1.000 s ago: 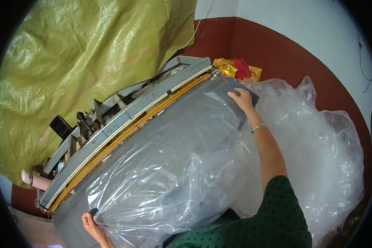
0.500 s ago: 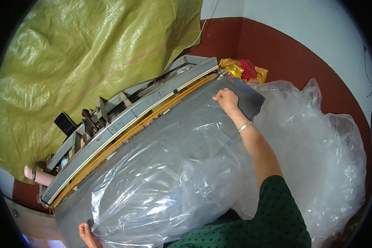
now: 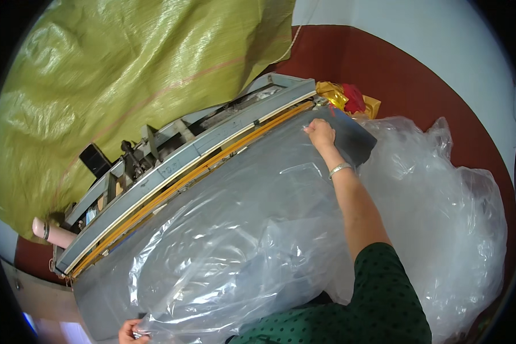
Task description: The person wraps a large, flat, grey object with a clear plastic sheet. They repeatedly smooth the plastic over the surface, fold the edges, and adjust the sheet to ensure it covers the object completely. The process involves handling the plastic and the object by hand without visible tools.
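Clear plastic film [image 3: 229, 258] is spread in wrinkles over the dark grey tabletop [image 3: 100, 292], from the near left toward the far right. My left hand [image 3: 133, 331], at the lower left, is closed on a near corner of the film, with the fingers partly cut off by the picture's edge. Toward the far right end of the tabletop, my right hand [image 3: 320, 135] pinches the far edge of the same film between thumb and fingers. A bracelet [image 3: 339, 169] circles my right wrist.
Along the table's far side runs a long grey machine frame [image 3: 183, 163] with an orange strip [image 3: 192, 176]. A black phone [image 3: 94, 161] and a pink bottle [image 3: 54, 233] sit by it. Yellow woven sheeting [image 3: 126, 74] hangs behind. More bunched film [image 3: 436, 229] lies right.
My left hand has shifted slightly right and down with its film corner. My right hand stays near the far end, still pinching. The film's folds have spread and changed shape.
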`<act>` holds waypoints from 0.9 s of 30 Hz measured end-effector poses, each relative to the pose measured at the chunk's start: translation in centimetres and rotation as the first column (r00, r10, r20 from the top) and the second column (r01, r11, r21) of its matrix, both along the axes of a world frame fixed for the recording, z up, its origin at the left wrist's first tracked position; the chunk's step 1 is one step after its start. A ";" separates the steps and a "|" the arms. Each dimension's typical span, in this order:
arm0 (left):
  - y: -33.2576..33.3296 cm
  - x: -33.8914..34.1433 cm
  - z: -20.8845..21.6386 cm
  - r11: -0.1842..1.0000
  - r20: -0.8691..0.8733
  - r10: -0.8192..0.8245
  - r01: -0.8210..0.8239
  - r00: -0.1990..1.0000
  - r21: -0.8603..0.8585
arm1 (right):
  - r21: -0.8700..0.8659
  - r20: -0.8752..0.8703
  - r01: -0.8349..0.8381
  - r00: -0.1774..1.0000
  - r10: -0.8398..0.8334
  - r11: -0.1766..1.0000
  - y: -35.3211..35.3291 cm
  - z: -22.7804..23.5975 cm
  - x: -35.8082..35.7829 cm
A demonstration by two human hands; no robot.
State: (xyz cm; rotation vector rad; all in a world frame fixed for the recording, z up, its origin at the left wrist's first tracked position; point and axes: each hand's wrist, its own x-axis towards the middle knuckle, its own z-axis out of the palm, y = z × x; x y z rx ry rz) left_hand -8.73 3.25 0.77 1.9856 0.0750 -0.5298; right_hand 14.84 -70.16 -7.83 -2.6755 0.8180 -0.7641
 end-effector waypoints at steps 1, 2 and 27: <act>-0.5 -0.3 0.2 0.978 -0.059 0.014 -0.002 0.998 0.210 | -0.094 0.017 0.002 1.000 0.000 0.996 -0.2 -0.6 0.3; 1.1 -1.1 -0.5 0.948 -0.038 -0.001 0.014 0.999 0.319 | -0.130 0.043 -0.021 0.999 0.027 0.991 0.3 -0.9 0.9; 16.7 4.3 -6.7 0.559 0.533 0.122 -0.502 0.837 0.660 | -0.253 -0.023 0.088 0.995 -0.097 0.963 -16.2 -6.2 -4.9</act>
